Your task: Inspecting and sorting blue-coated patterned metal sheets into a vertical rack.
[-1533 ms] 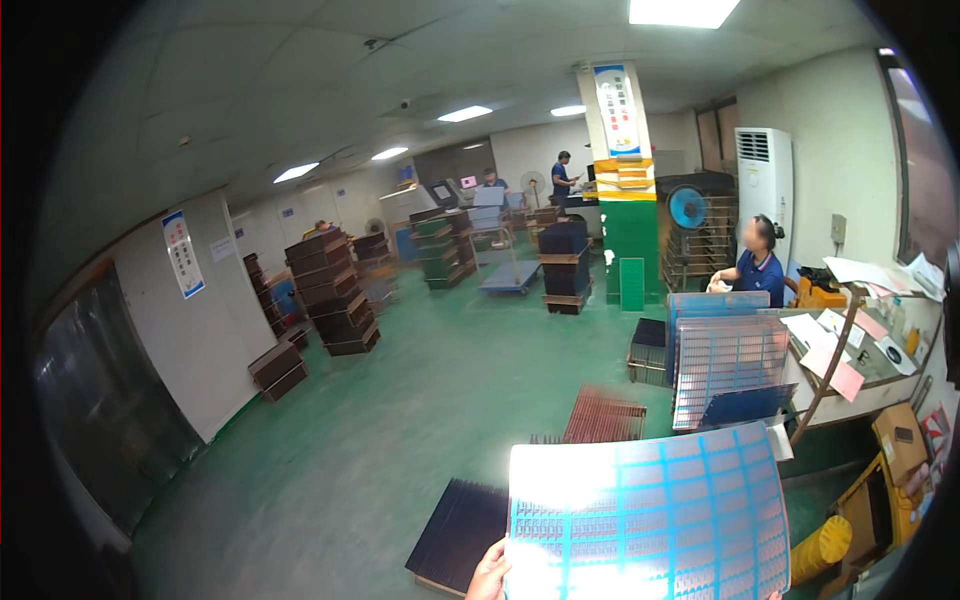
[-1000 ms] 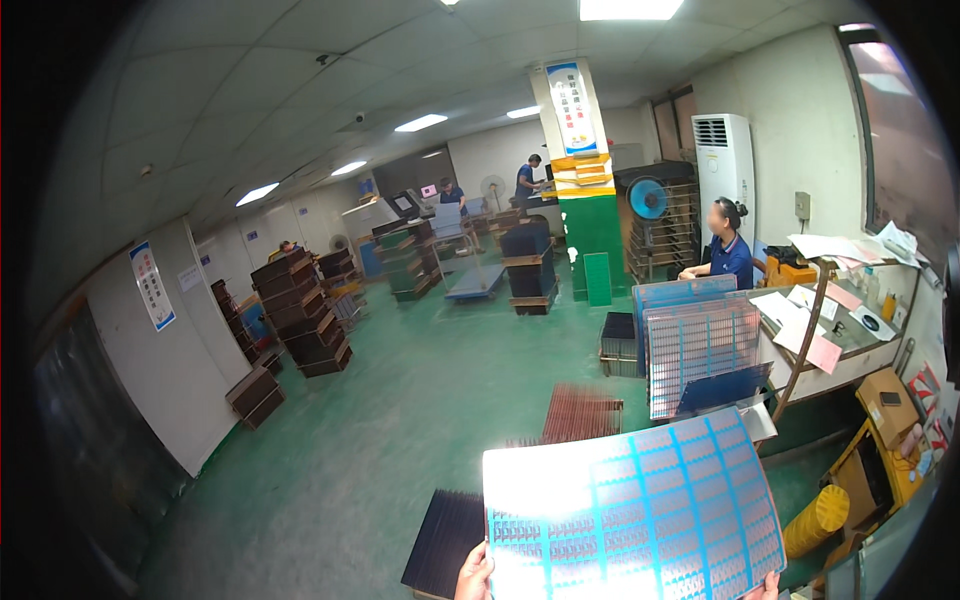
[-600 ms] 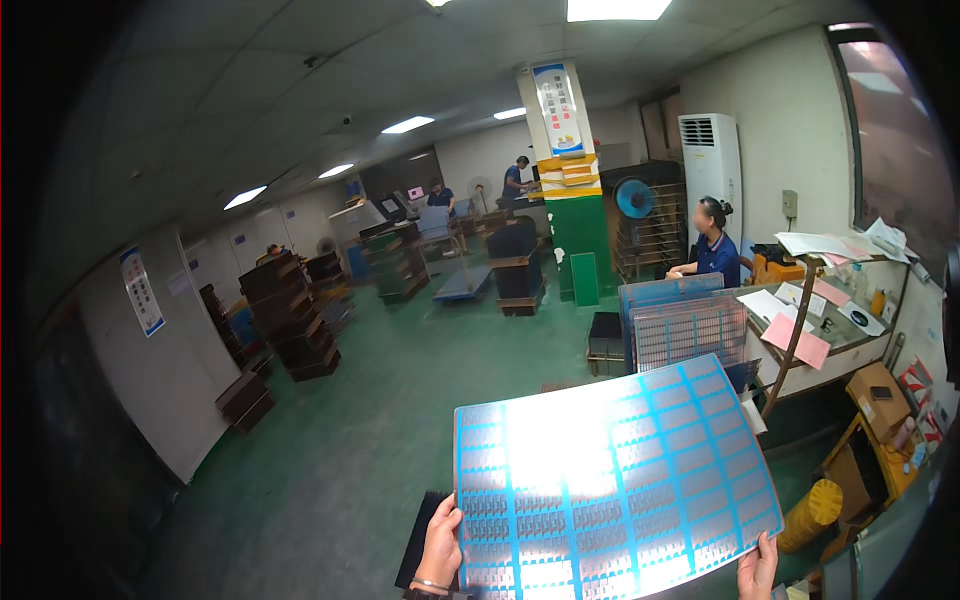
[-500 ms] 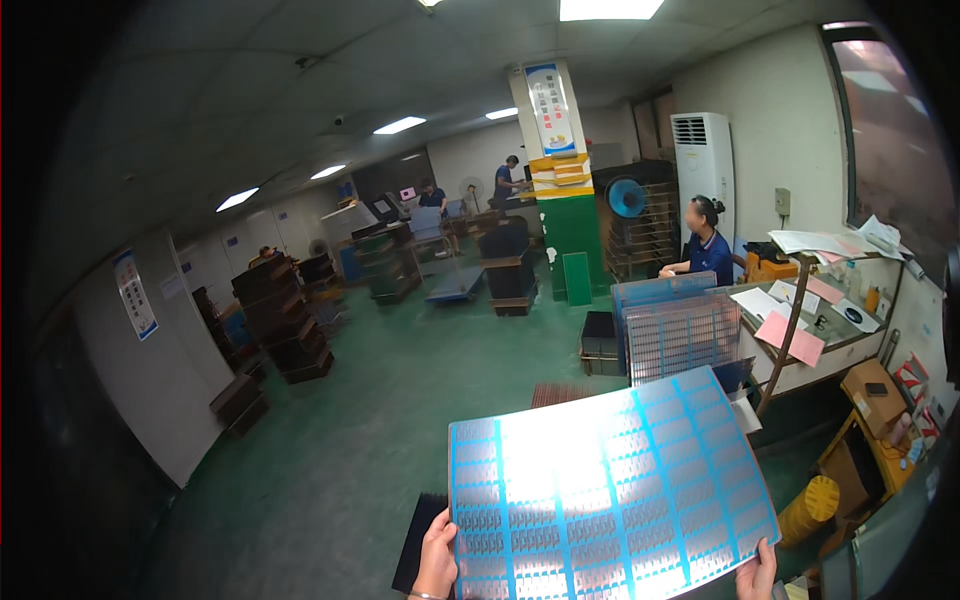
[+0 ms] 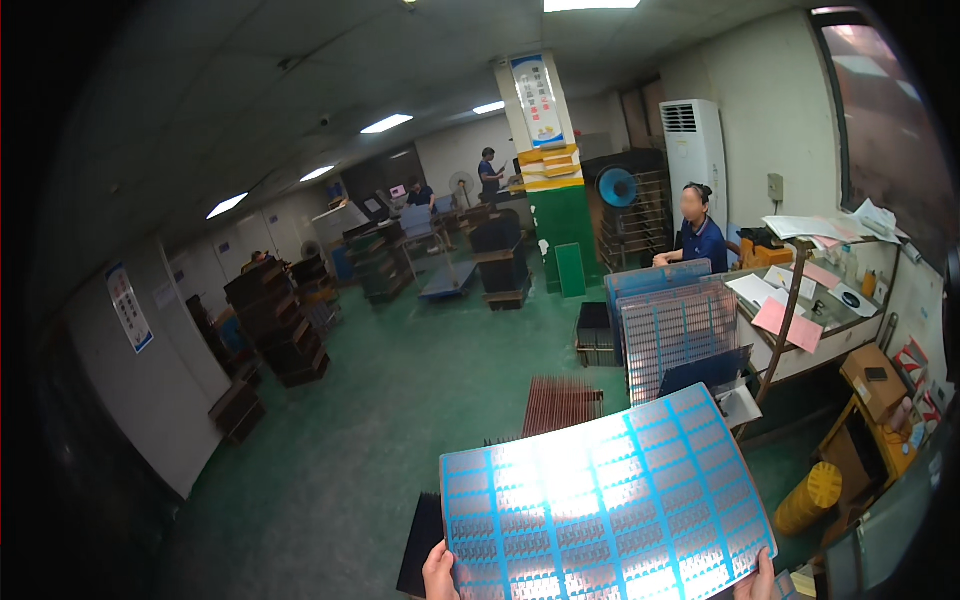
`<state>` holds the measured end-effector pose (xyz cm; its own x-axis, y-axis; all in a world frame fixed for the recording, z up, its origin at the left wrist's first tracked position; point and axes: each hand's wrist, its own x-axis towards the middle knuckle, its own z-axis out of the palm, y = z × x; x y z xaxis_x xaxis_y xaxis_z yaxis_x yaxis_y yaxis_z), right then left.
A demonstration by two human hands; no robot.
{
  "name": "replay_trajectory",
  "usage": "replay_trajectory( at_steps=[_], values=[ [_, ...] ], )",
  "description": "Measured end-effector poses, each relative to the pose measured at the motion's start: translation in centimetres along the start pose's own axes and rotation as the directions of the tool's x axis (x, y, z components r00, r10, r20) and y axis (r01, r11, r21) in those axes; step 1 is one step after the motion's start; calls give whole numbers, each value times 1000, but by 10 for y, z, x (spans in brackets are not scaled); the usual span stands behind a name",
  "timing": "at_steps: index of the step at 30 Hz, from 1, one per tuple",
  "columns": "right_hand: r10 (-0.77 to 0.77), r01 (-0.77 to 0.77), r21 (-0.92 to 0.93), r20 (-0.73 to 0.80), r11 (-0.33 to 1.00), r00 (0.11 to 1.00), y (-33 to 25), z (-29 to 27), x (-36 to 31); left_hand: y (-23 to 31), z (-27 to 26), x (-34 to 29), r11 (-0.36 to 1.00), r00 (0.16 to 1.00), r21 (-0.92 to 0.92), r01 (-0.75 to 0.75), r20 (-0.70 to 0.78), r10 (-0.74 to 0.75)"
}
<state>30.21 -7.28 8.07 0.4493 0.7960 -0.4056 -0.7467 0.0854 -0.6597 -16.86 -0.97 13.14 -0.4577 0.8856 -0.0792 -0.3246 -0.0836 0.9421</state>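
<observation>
Panel (image 5: 610,510) in hands (image 5: 439,573) (image 5: 757,579), reddish rack (image 5: 563,404) beyond

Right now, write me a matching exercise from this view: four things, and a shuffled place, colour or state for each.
1. patterned sheet
2. large fan beside the pillar
3. standing air conditioner
4. thick cylinder

A. white
B. yellow, at lower right
C. held by left hand and right hand
D. blue

Pairs: 1-C, 2-D, 3-A, 4-B.
</observation>
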Motion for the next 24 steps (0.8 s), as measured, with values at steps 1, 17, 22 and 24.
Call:
replay_trajectory(
  at_steps=[1,17,22,24],
  values=[
    [-3,2,5,38,1000,999,0,2,-1,0,0,-1,1000,1000,10,-11,-20,12],
    [42,-51,104,88,993,995,18,-22,11,4,2,-19,959,969,274,-77,-204,136],
    [47,-51,117,38,992,998,10,-3,0,-15,-12,-9,966,965,229,-120,-201,168],
    [51,-43,118,-62,992,997,7,1,-2,-21,-19,-7,971,972,213,-108,-184,149]
  ],
)
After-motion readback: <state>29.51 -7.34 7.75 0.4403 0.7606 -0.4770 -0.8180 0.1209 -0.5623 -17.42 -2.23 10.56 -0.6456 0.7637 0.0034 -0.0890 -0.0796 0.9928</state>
